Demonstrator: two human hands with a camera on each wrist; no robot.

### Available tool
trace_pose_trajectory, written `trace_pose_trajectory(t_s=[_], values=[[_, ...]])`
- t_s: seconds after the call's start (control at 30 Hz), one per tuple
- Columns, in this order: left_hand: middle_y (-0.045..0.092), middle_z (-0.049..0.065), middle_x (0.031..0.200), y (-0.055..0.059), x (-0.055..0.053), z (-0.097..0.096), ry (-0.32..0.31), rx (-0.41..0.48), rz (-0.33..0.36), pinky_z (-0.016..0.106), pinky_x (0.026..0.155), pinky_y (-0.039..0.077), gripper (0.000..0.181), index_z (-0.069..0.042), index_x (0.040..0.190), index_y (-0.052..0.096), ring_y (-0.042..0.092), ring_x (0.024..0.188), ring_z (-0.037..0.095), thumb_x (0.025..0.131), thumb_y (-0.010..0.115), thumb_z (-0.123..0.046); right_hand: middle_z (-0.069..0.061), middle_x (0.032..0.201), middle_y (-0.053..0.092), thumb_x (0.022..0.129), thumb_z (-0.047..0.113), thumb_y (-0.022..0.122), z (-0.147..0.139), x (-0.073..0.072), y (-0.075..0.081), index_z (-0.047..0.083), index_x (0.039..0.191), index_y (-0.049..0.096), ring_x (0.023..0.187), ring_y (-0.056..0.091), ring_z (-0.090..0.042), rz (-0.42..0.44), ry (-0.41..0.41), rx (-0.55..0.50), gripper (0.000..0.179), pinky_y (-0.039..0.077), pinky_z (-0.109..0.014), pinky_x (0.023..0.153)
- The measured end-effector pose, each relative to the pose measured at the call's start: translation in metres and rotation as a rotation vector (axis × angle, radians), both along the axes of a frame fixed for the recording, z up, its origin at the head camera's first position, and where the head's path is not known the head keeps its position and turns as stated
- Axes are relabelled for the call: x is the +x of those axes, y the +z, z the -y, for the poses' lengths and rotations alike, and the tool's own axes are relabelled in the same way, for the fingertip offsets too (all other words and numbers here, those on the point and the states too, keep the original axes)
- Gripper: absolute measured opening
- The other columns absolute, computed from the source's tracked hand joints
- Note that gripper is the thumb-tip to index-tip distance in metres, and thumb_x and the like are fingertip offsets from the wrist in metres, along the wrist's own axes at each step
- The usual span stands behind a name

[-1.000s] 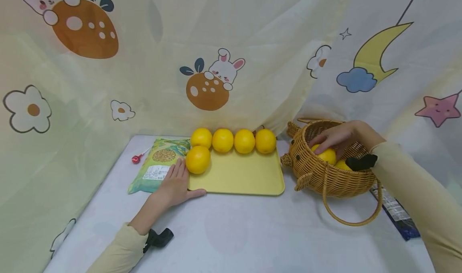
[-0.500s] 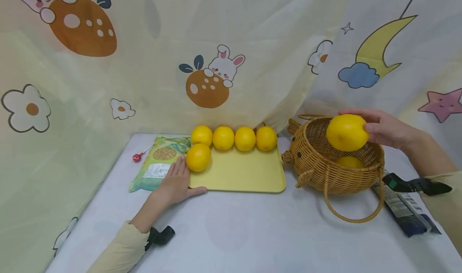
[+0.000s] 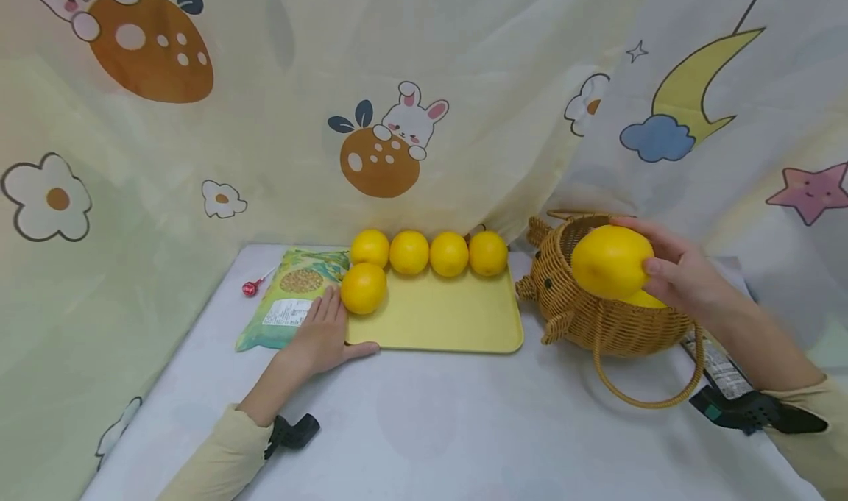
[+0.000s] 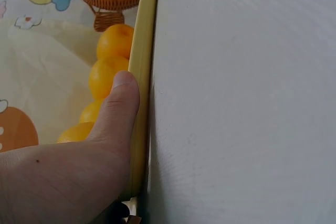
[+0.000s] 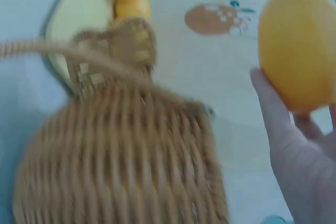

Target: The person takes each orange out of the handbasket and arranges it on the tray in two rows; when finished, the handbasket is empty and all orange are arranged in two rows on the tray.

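Observation:
My right hand grips an orange above the mouth of a wicker basket shaped like an animal. Another orange lies inside, partly hidden by the held one. In the right wrist view the held orange sits between thumb and fingers. My left hand lies flat with straight fingers at the left end of a yellow tray, its thumb along the front rim. Several oranges stand in a row along the tray's back, and one orange sits before them at the left, by my left fingertips.
Left of the tray lies a green bag printed with grains, and a red lollipop beside it. A dark packet lies right of the basket, partly behind my right arm. A patterned cloth hangs behind the table.
My right hand has lifted an orange out of the basket, first up and to the right, then slightly left and down over the basket. The left hand stays in place.

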State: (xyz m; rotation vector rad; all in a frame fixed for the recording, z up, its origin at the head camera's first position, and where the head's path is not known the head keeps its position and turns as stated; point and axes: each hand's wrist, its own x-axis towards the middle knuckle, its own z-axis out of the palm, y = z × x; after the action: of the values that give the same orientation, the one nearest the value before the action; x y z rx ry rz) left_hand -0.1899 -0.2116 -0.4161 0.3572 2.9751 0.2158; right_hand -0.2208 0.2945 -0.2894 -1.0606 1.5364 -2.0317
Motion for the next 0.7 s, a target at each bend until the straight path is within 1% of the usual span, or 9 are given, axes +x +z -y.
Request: trace_pose_trajectory(t_s=[0.1,0.17,0.2,0.27,0.37,0.5,0.57,0.63,0.7], values=[[0.005,0.032,0.159,-0.001,0.000,0.000,0.001,-0.003,-0.006,0.057,0.122,0.008,0.119,0.013,0.150,0.012,0.003,0.150,0.044,0.082,0.047,-0.078,0.000,0.137,0.051,0.102,0.005,0.042,0.022,0.001,-0.006,0.013,0.148,0.038,0.113,0.060,-0.013,0.092,-0.119,-0.064,0.048,0.054,-0.024,0.095],[0.006,0.032,0.159,-0.001,0.000,0.000,0.002,-0.003,-0.009,0.057,0.122,0.008,0.119,0.013,0.150,0.012,0.003,0.150,0.045,0.082,0.047,-0.078,0.001,0.135,0.052,0.101,0.006,0.045,0.038,0.000,-0.009,0.015,0.146,0.040,0.110,0.060,-0.012,0.166,-0.173,-0.099,0.047,0.054,-0.023,0.094],[0.006,0.032,0.159,-0.001,0.000,0.000,0.001,-0.006,-0.011,0.057,0.122,0.008,0.119,0.013,0.150,0.012,0.003,0.150,0.045,0.082,0.047,-0.078,0.002,0.134,0.052,0.100,0.007,0.047,0.047,0.000,-0.010,0.016,0.146,0.040,0.109,0.061,-0.012,0.189,-0.195,-0.107,0.047,0.053,-0.022,0.093],[0.006,0.032,0.159,-0.001,0.000,0.000,0.000,-0.011,-0.014,0.057,0.122,0.008,0.119,0.013,0.150,0.012,0.003,0.150,0.045,0.082,0.047,-0.079,0.002,0.133,0.052,0.100,0.007,0.048,0.064,-0.003,-0.014,0.016,0.146,0.038,0.108,0.060,-0.011,0.227,-0.195,-0.123,0.048,0.053,-0.021,0.093],[0.006,0.032,0.158,-0.002,0.000,0.001,-0.004,-0.017,-0.016,0.057,0.122,0.009,0.119,0.013,0.150,0.012,0.003,0.150,0.045,0.082,0.046,-0.079,0.003,0.132,0.050,0.100,0.008,0.049,0.091,-0.006,-0.022,0.018,0.145,0.036,0.109,0.059,-0.010,0.254,-0.178,-0.117,0.048,0.052,-0.020,0.094],[0.006,0.032,0.159,-0.002,0.000,0.001,-0.003,-0.014,-0.009,0.057,0.122,0.009,0.119,0.013,0.150,0.012,0.003,0.150,0.044,0.082,0.047,-0.078,0.003,0.124,0.054,0.098,0.012,0.054,0.130,-0.009,-0.030,0.019,0.136,0.043,0.104,0.059,-0.010,0.309,-0.187,-0.101,0.041,0.052,-0.020,0.091],[0.006,0.032,0.159,-0.003,0.000,0.001,-0.002,-0.013,-0.004,0.057,0.122,0.008,0.119,0.012,0.150,0.011,0.003,0.150,0.044,0.082,0.046,-0.079,0.002,0.121,0.055,0.096,0.015,0.059,0.149,-0.011,-0.032,0.020,0.131,0.045,0.101,0.060,-0.010,0.347,-0.208,-0.081,0.038,0.053,-0.022,0.089],[0.006,0.031,0.159,-0.003,0.000,0.000,-0.002,-0.015,-0.004,0.057,0.122,0.008,0.119,0.012,0.150,0.011,0.003,0.150,0.044,0.082,0.046,-0.079,0.001,0.120,0.054,0.094,0.016,0.062,0.167,-0.012,-0.033,0.019,0.128,0.044,0.102,0.060,-0.012,0.388,-0.212,-0.068,0.039,0.056,-0.026,0.088],[0.006,0.031,0.159,-0.004,-0.001,0.000,-0.002,-0.017,-0.007,0.057,0.122,0.008,0.119,0.012,0.150,0.011,0.003,0.150,0.044,0.082,0.045,-0.079,-0.001,0.123,0.050,0.092,0.017,0.063,0.182,-0.015,-0.035,0.019,0.128,0.040,0.105,0.060,-0.014,0.433,-0.209,-0.069,0.042,0.057,-0.033,0.089]])
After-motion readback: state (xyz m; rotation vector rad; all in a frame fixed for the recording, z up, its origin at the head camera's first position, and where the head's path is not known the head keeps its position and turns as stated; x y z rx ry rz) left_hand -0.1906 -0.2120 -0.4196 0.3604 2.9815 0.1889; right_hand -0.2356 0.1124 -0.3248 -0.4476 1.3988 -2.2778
